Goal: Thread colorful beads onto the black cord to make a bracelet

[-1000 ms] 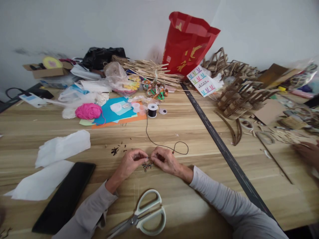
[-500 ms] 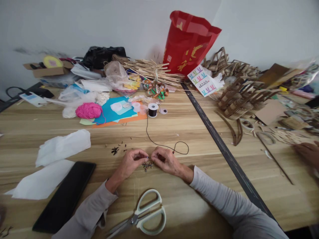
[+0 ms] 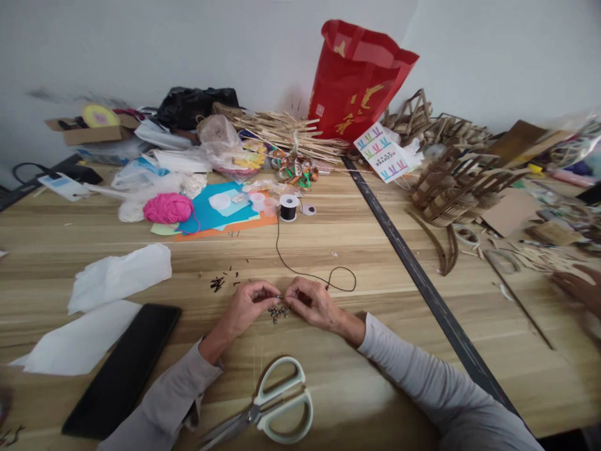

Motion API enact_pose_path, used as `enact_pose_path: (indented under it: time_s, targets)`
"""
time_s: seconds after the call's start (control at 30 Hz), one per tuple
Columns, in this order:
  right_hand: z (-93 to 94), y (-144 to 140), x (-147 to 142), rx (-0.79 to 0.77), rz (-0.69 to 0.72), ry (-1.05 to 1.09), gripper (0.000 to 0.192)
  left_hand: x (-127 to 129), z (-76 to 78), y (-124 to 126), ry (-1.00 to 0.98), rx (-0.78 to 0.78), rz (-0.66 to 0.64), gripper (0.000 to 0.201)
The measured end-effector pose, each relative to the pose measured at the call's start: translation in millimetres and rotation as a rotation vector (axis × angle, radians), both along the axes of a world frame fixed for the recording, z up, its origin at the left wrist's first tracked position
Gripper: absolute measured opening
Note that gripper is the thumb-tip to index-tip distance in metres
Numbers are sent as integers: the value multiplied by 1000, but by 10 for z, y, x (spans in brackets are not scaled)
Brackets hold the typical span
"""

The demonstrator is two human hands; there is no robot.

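Black cord [image 3: 300, 274], apparently pinched between left hand [image 3: 248, 305] and right hand [image 3: 313, 304], beads [image 3: 278, 311] beneath

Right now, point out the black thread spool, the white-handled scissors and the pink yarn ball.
black thread spool [image 3: 288, 208], head view, on its dark wound side.
white-handled scissors [image 3: 282, 407], head view, on the handle loops.
pink yarn ball [image 3: 168, 208], head view, on its middle.
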State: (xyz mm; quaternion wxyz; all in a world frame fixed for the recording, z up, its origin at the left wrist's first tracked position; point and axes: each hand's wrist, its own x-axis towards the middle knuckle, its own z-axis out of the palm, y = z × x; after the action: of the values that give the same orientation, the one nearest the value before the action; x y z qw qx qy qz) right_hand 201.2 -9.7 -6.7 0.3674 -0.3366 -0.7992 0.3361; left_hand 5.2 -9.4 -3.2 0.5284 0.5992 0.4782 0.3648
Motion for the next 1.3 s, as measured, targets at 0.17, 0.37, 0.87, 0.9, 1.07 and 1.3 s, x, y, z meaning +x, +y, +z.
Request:
enact_pose_path:
  time_s: [0.17,0.37,0.87,0.9,1.07,1.3]
  targets:
    - [-5,1,-1,9,-11,-2,14,1,-10,2,-14,-1,-7,11]
    - [-39,7,4,5,-15,-1,12,-6,-27,4,-20,3,-10,10]
    - [-9,8,-6,24,-30,-3,11,-5,-19,6,-19,24,-8,9]
    - [-12,9,-7,25,-32,-2,11,-5,-21,7,-18,23,-7,9]
    - [-14,7,-10,16,-43,-7,10,-2,-31,6,-9,26,4,9]
    - [-11,12,-13,22,-40,-15,12,10,7,2,-26,15,-4,9]
